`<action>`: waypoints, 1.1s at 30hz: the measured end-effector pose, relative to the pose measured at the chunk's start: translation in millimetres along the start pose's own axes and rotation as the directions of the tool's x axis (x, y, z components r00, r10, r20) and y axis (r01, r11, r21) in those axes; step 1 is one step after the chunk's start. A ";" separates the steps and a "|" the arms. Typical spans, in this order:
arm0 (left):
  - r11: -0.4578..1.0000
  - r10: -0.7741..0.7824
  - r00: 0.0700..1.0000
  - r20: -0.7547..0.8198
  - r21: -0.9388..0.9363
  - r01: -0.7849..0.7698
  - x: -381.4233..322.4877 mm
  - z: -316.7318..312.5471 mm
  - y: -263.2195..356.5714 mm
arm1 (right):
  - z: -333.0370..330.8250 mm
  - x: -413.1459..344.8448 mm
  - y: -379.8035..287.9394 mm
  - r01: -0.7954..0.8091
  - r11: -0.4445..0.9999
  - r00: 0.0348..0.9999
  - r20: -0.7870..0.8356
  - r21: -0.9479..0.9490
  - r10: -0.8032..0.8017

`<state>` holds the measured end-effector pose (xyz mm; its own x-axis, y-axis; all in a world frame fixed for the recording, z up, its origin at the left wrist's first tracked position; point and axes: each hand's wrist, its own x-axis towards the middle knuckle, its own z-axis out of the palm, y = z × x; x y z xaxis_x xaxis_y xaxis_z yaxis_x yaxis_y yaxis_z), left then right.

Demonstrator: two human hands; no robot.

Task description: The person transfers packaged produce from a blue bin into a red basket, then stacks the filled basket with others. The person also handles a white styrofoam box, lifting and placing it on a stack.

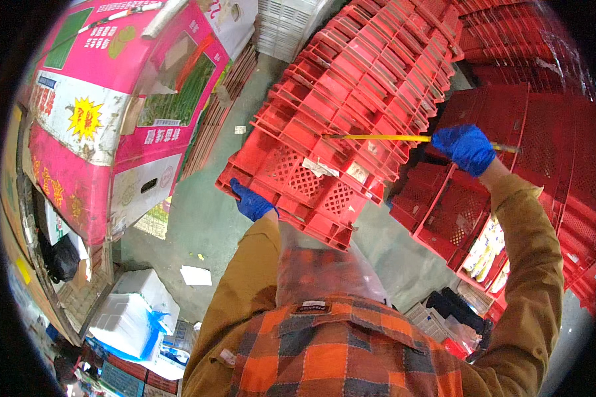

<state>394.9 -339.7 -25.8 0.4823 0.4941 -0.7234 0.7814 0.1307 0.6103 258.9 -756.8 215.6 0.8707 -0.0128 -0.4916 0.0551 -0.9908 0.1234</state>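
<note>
In a blue glove, my left hand (252,200) grips the near left edge of a red plastic crate (303,183). That crate lies at the near end of a long, leaning row of nested red crates (357,89). My right hand (464,149), also gloved in blue, is closed around a thin yellow rod (382,138). The rod reaches left across the crates, and its dark end touches or lies just above the crate nearest me. Paper scraps (320,167) stick to this crate's perforated wall.
Large pink and white cartons (124,104) stand at the left. More red crates (482,198) are stacked at the right, some holding white packages (484,250). White foam boxes (129,317) are at the lower left. Paper (196,276) lies on the green floor.
</note>
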 end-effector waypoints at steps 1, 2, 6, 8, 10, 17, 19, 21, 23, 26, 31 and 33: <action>0.999 0.031 0.999 0.027 -0.011 -0.030 -0.1 -1.8 0.1 | 10.6 10.7 10.1 -0.011 0.992 0.998 0.060 0.128 0.003; 0.999 0.036 0.999 0.031 -0.028 -0.035 0.3 1.1 2.2 | 24.7 24.9 15.5 -0.016 0.969 0.996 0.085 0.245 -0.005; 0.982 0.006 0.993 0.119 -0.189 0.017 -1.7 3.4 11.0 | 65.9 85.4 17.4 0.190 0.982 0.980 -0.054 0.010 -0.189; 0.967 0.000 0.986 0.168 -0.253 0.044 -2.7 5.4 14.1 | 86.4 55.5 -1.5 0.049 0.983 0.994 -0.100 0.176 -0.031; 0.959 -0.015 0.984 0.178 -0.276 0.065 -3.3 5.2 14.3 | 99.0 4.1 -11.4 -0.077 0.953 0.987 -0.116 0.293 0.116; 0.979 -0.028 0.983 0.181 -0.192 0.064 -9.0 1.7 18.7 | 139.6 -14.9 -57.7 -0.210 0.571 0.669 -0.309 0.794 0.676; 0.986 -0.040 0.983 0.177 -0.153 0.067 -13.1 2.9 24.7 | 149.6 43.4 -78.0 -0.202 0.545 0.622 -0.324 0.813 0.713; 0.992 -0.054 0.986 0.160 -0.101 0.071 -17.2 3.3 30.2 | 152.6 92.5 -89.6 -0.492 0.541 0.689 -0.074 0.682 0.721; 0.997 -0.063 0.988 0.139 -0.045 0.069 -19.7 1.4 32.7 | 149.6 110.4 -92.0 -0.448 0.615 0.636 -0.252 0.649 0.729; 0.999 -0.026 0.988 0.150 -0.042 0.033 -16.2 -2.0 27.3 | 137.5 95.4 -107.1 -0.403 0.721 0.467 -0.551 0.564 0.691; 0.991 0.108 0.982 0.158 -0.091 -0.094 7.4 -0.1 8.1 | 126.9 68.0 -258.7 -0.055 0.828 0.712 -0.560 0.557 0.424; 0.993 0.094 0.952 0.290 -0.096 -0.069 18.0 -1.3 5.3 | 128.8 69.0 -343.7 0.142 0.589 0.769 -0.463 0.796 0.440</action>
<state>407.2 -328.9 -35.2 0.6480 0.2339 -0.7249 0.7043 0.1785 0.6871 237.2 -434.5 28.3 0.9204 -0.3836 0.0754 -0.2325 -0.6921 -0.6833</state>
